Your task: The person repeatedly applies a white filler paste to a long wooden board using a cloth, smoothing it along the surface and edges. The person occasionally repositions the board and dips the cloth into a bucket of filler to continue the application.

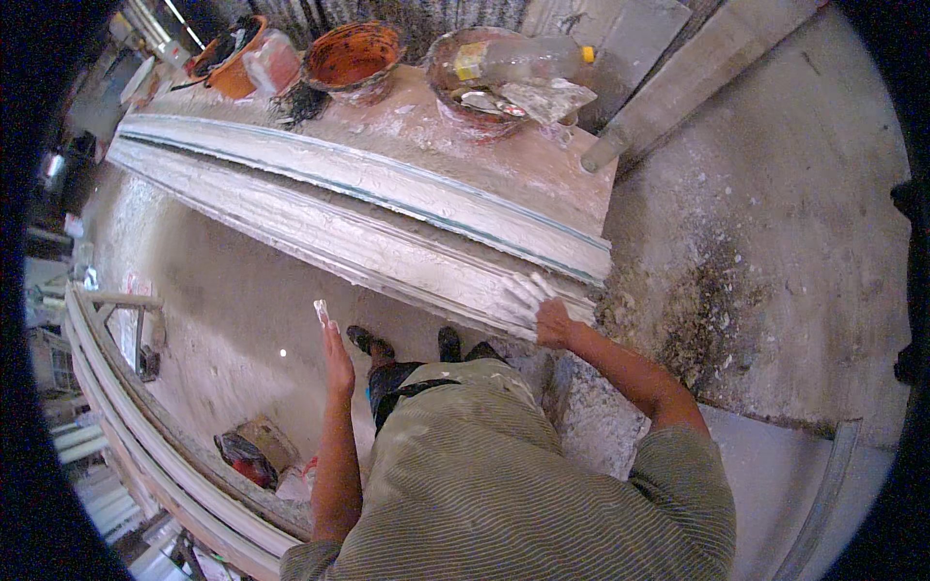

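Observation:
My right hand (542, 308), coated in white paste, lies with fingers spread on the near end of a long, pale plaster moulding (387, 242). The moulding's surface looks wet and ridged along its length. Behind it, a long trough-like mould (368, 184) with dark green edge lines runs alongside, its face smeared white. My left hand (336, 360) hangs in the air in front of the moulding, seen edge-on, with fingers stretched out. White paste covers its fingertips, and the palm is hidden.
On the bench behind stand an orange bucket (235, 63), an orange basin (354, 60) and another basin (446, 97) with a plastic bottle (528, 60) across it. A grey post (697, 82) leans at the right. Long curved mouldings (126, 407) lie at the left.

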{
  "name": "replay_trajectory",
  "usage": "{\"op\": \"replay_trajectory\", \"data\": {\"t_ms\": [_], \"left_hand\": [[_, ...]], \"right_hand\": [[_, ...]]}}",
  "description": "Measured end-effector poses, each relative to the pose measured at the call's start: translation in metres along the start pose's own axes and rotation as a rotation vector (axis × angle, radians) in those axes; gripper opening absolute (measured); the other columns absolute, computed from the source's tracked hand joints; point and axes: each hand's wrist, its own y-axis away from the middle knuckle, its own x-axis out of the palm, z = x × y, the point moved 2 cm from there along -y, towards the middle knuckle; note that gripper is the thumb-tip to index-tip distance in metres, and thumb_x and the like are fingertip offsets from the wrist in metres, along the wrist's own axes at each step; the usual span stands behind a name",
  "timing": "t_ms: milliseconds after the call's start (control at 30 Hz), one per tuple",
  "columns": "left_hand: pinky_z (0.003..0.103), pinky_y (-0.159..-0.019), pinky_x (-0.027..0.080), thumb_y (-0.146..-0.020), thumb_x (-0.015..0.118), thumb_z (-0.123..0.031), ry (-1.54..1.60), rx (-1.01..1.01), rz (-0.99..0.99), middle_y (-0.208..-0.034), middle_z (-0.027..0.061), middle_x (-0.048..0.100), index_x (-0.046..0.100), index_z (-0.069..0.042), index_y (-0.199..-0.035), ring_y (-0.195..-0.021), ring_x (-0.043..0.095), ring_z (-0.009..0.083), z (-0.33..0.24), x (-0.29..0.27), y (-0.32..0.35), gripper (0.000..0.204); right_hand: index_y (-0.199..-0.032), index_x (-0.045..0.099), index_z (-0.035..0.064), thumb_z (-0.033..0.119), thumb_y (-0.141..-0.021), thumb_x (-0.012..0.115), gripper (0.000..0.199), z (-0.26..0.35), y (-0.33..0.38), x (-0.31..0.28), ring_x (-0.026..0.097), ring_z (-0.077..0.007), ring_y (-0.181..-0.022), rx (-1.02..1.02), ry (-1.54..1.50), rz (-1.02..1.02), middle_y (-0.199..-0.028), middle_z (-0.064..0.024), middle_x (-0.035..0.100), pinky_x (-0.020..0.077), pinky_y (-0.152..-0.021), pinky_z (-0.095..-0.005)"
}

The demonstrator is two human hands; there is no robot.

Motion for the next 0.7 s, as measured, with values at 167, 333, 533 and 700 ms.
{"op": "replay_trajectory", "data": {"t_ms": [167,333,533,700], "left_hand": [[0.038,-0.122,0.009,-0.107,0.03,-0.044,0.126,-0.109,-0.044,-0.164,0.0174,0.015,0.016,0.001,-0.156,-0.152,0.011,0.0279,0.031,-0.009,0.012,0.068],[0.04,-0.123,0.007,-0.107,0.033,-0.038,-0.09,0.041,0.078,-0.166,0.0148,0.009,0.017,-0.002,-0.157,-0.153,0.006,0.0278,0.03,-0.012,0.005,0.064],[0.047,-0.121,0.014,-0.103,0.047,-0.031,-0.501,0.302,0.221,-0.162,0.0254,0.015,0.028,-0.007,-0.155,-0.15,0.013,0.0416,-0.023,-0.001,-0.016,0.06],[0.056,-0.12,0.014,-0.1,0.053,-0.034,-0.818,0.496,0.431,-0.161,0.0258,0.015,0.037,-0.009,-0.15,-0.149,0.013,0.0438,-0.064,-0.015,-0.059,0.058]], "right_hand": [[-0.146,0.044,0.0147,0.039,-0.09,0.06,0.063,-0.008,0.057,-0.05,0.041,-0.0404,-0.137,0.199,-0.225,0.096,-0.156,-0.0156,0.036,0.0297,-0.115,-0.0552],[-0.14,0.048,0.0124,0.032,-0.087,0.067,0.06,0.0,0.094,-0.064,0.045,-0.0414,-0.132,0.227,-0.258,0.0,-0.151,-0.0159,0.042,0.0343,-0.113,-0.0549],[-0.143,0.047,0.0115,0.028,-0.089,0.067,0.06,0.025,0.046,-0.049,0.047,-0.0419,-0.129,0.304,-0.246,0.024,-0.149,-0.0157,0.045,0.0386,-0.11,-0.0517],[-0.144,0.049,0.0103,0.027,-0.092,0.063,0.057,0.032,-0.021,-0.007,0.055,-0.04,-0.121,0.413,-0.296,-0.065,-0.14,-0.0157,0.053,0.0504,-0.092,-0.0482]]}}
